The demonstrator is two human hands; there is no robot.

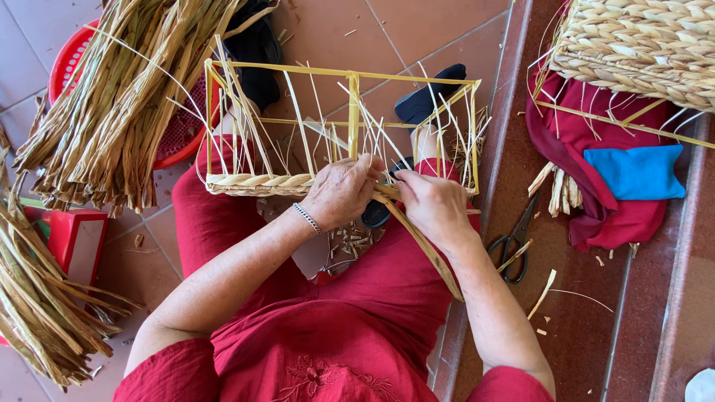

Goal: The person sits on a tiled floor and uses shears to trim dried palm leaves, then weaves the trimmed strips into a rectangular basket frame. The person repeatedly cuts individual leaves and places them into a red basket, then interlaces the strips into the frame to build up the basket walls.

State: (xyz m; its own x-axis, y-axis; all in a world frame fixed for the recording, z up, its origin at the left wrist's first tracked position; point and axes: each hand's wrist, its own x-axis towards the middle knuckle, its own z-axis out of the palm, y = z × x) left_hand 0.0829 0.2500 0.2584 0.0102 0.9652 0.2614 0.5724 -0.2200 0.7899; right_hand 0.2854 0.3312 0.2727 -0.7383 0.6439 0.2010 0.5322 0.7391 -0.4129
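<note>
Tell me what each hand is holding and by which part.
Both hands grip the straw strands at the basket frame: the left hand pinches them at the end of the woven braid, and the right hand holds the loose strand near its upper end.

The floor (417,30) was laid with terracotta tiles, pale grout between them, littered with straw offcuts. A darker red-brown step (596,313) ran along one side. Soft daylight fell evenly, with only faint shadows.
</note>
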